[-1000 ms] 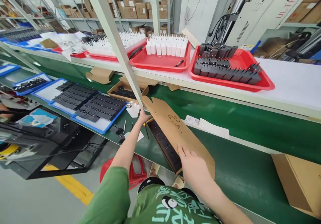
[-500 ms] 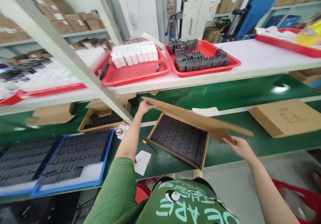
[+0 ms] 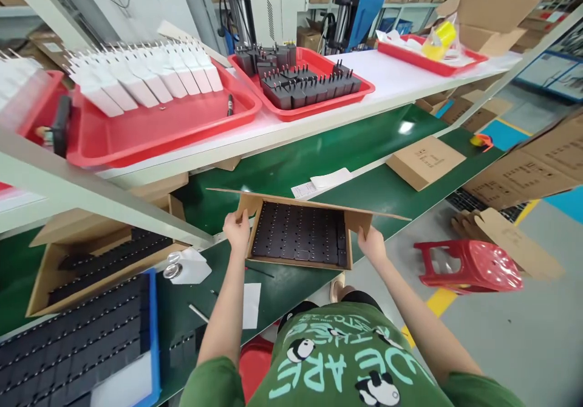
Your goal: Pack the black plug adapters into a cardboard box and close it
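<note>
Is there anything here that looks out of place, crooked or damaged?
One thing stands out: a red stool lies tipped on its side on the floor, right of the bench, beside loose flattened cardboard. The box held by the left hand and right hand sits skewed on the green belt. No damage is visible.

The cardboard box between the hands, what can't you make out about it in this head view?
- Cardboard box in the head view: its raised lid shows edge-on, so any print is hidden.
- Black parts inside: too small to identify.
- Left hand and right hand: fingertips curl over the box walls, out of sight.
</note>
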`<state>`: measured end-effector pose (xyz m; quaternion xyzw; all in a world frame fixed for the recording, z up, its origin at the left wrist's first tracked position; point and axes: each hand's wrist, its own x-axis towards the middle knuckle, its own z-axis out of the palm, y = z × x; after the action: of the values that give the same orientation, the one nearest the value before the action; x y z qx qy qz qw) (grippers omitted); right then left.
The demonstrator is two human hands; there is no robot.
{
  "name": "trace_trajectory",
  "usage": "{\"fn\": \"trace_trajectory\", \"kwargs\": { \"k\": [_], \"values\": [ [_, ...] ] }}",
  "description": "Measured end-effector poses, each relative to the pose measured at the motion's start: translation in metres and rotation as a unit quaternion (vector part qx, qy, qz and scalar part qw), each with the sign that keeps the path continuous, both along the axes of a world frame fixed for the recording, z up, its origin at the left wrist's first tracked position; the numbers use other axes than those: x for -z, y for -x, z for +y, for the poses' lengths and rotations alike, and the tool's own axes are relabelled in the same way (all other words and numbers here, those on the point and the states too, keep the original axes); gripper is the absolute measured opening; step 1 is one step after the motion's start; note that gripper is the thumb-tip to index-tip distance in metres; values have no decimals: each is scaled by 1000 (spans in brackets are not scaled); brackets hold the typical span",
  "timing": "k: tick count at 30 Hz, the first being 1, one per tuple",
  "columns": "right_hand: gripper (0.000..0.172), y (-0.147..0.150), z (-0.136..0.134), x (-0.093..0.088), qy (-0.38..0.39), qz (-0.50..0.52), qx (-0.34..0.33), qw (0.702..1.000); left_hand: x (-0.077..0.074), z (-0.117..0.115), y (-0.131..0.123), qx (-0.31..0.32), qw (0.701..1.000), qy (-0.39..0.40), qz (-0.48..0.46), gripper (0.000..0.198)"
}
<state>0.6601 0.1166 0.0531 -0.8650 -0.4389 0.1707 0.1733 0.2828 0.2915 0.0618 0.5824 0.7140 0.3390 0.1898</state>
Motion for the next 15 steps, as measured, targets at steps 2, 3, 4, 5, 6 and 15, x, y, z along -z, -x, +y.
{"fn": "trace_trajectory", "kwargs": {
  "k": [2,3,4,5,6,15],
  "values": [
    [29,6,-11,9,-10,0,6,1000,15,-11,2,-4,1000,-22,-20,32],
    [29,9,-15,14,-16,0,7,1000,20,-13,3,-5,999,-29,-27,33],
    [29,11,-18,17,-23,-2,8,1000,25,-14,3,-5,999,-35,-32,33],
    [30,13,-20,20,-30,-3,8,1000,29,-14,4,-4,999,-39,-34,33],
    [30,14,-21,23,-38,-4,9,999,32,-15,3,-1,999,-41,-33,34],
    [31,15,-20,39,-97,-15,21,995,67,-85,-165,310,947,-23,76,34]
  ]
}}
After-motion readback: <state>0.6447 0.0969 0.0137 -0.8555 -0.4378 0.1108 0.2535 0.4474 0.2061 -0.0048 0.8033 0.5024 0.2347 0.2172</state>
